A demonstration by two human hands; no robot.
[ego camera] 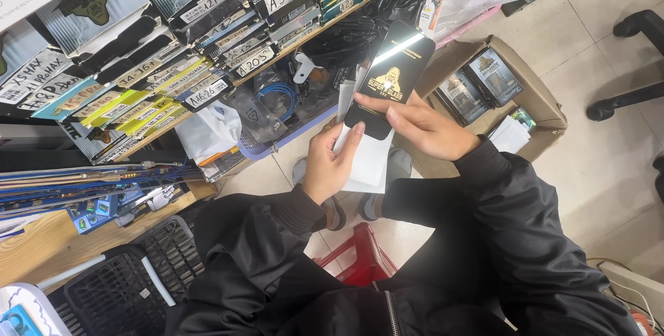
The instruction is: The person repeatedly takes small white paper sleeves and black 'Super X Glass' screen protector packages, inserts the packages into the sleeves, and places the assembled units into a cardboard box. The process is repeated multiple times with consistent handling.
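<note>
The person's right hand (pixel 422 127) grips a slim black packet (pixel 389 80) at its lower end, fingers laid across the front face and closed on it. The left hand (pixel 330 163) is closed on a stack of white envelopes (pixel 366 160), thumb on top and fingers curled behind, holding them just under the packet. The packet's bottom edge overlaps the top of the envelopes, so the two touch.

The packet is long and narrow, with a gold figure printed on its glossy face. Its long axis runs diagonally, the lower end toward the person's lap and the upper end pointing up and to the right, away from the body, toward the shelves. It is held in the air in front of the person's chest, above the tiled floor (pixel 609 170).

Just right of the hands sits an open cardboard box (pixel 546 101) on the floor. Inside it lie several flat packets (pixel 477 84) with dark printed fronts, standing side by side, and some white paper.

Above and to the left, a wooden shelf (pixel 173 125) carries rows of flat boxes (pixel 207 25) stacked on edge, many with white handwritten labels. A black plastic basket (pixel 117 287) lies at lower left, and a red stool (pixel 360 260) shows between the person's black sleeves.
</note>
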